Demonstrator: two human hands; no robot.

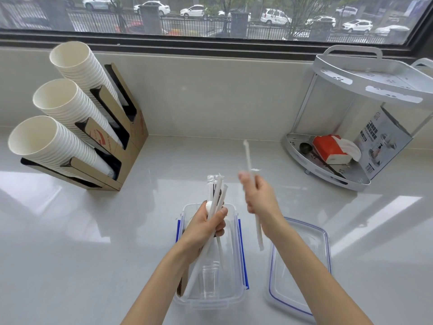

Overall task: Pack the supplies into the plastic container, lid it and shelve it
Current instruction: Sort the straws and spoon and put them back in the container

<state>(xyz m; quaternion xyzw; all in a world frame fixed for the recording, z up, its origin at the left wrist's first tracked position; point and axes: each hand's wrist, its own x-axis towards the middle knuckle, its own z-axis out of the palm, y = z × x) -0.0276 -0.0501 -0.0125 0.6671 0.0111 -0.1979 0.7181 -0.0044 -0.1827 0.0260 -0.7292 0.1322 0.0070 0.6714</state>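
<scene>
Clenched around a bundle of wrapped straws [216, 202], the left hand [203, 227] holds them fanned upward over the far end of the clear plastic container [236, 259], thumb pressed across the front of the bundle; something dark shows among the wrappers, though what it is cannot be told. Just to its right, the right hand [259, 198] pinches a single wrapped straw [248, 160] between fingers and thumb, the straw standing nearly upright, its lower end reaching down past the wrist. Both hands are apart from each other, above the pale countertop [70, 254].

Below the left hand, the container sits open with blue latches along its sides, and small clear cups [208, 280] lie inside near the person's end. A brown item is wedged against its left wall, partly hidden by the forearm. Beside the container, under the right forearm, the blue-rimmed lid [302, 266] lies flat on the counter.

Farther out to the left stands a cardboard holder [131, 148] with three slanted stacks of white paper cups [58, 127]. Farther right, by the window, a white two-tier corner rack [351, 83] holds a red tissue pack [328, 147], a dark scoop and a printed box [379, 146] on its lower tier.
</scene>
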